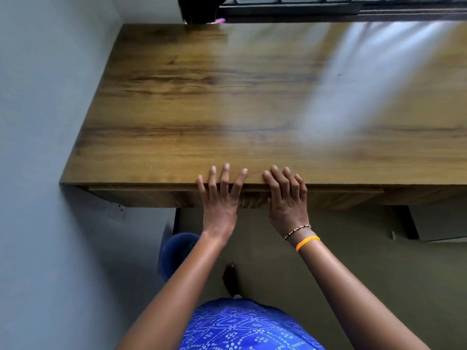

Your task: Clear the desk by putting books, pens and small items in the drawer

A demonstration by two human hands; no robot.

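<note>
A: Where are the hands?

B: Both are at the front edge of the wooden desk point(227, 102). The left hand point(220, 198) lies with its fingers spread and straight, fingertips resting on the desktop and the palm hanging over the edge in front of the drawer point(156, 197). It grasps nothing.

A: And the right?

B: The right hand point(288, 198) sits just beside the left, apart from it by a narrow gap. Its fingers are bent at the knuckles and laid over the desk's front edge (the thumb is hidden, so I cannot tell whether anything is pinched beneath). From what shows, it presses on the edge rather than gripping anything. On that wrist there is a beaded bracelet point(297, 231) and, just below it, an orange band point(307, 242).

A: The drawer itself?

B: Its front panel runs under the desktop, pushed in nearly flush with the desk's face, behind both palms. Its contents cannot be seen.

A: Anything else around?

B: A dark object point(199, 8) stands at the far left corner of the desk, under the window point(328, 6), too cut off to name. Light from the window streaks across the right part of the desktop. A grey wall point(45, 122) runs along the left side, and a blue bin point(177, 253) stands on the floor below the desk's left part, near the person's blue patterned garment point(242, 327).
</note>
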